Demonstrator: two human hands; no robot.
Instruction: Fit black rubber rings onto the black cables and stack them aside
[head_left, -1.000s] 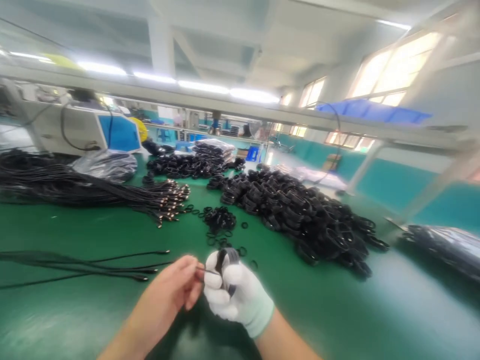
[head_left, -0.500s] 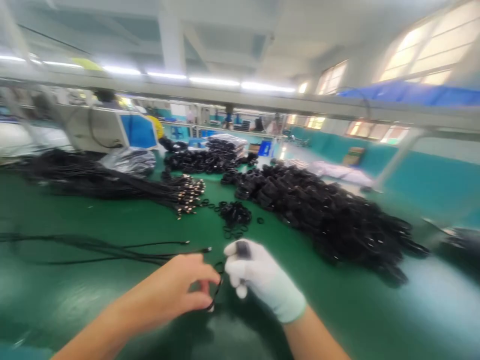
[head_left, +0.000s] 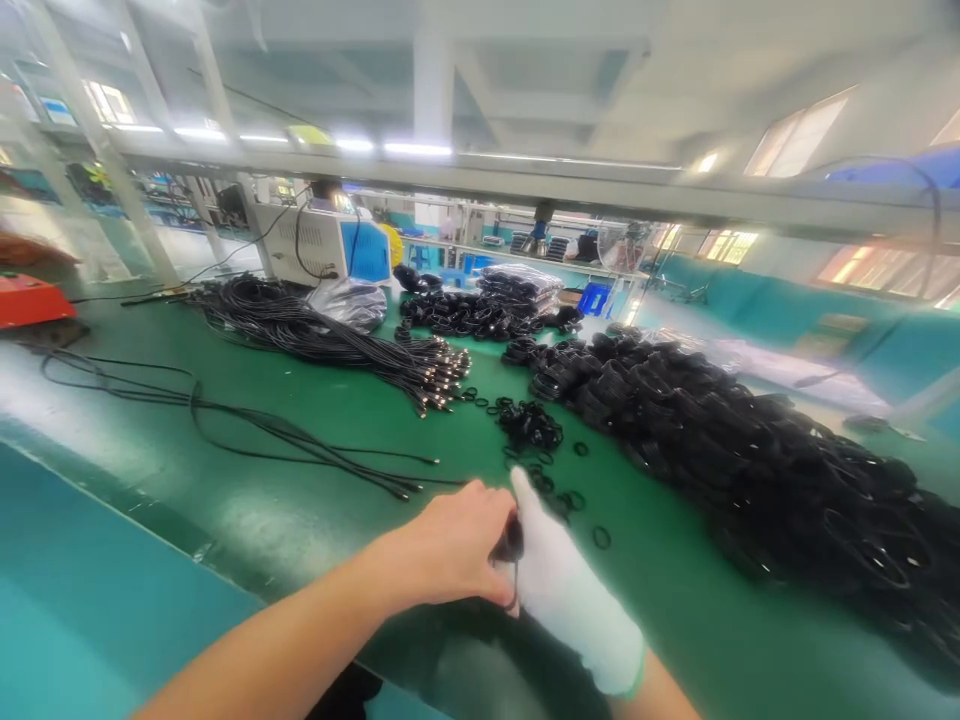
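Observation:
My left hand (head_left: pixel 461 545) is bare, its fingers curled and closed on a thin black band (head_left: pixel 516 590). My right hand (head_left: pixel 566 595), in a white glove, presses close against it with one digit stretched upward; its other fingers are mostly hidden. A dark piece (head_left: pixel 510 540) shows between the two hands, too covered to name. Just beyond them, small black rings (head_left: pixel 529 428) lie in a loose heap, with several single ones scattered nearer the glove. Several loose black cables (head_left: pixel 300 430) run along the table towards my left hand.
A bundle of black cables (head_left: pixel 352 345) with metal ends lies at the back left. A large heap of coiled black cables (head_left: pixel 712 450) covers the right side. Behind stand a grey and blue machine (head_left: pixel 307 240) and a clear plastic bag (head_left: pixel 349 303). A red object (head_left: pixel 30 300) is far left.
My hands, apart before, have come together. The view has swung left, bringing the table's front edge and the red object into sight.

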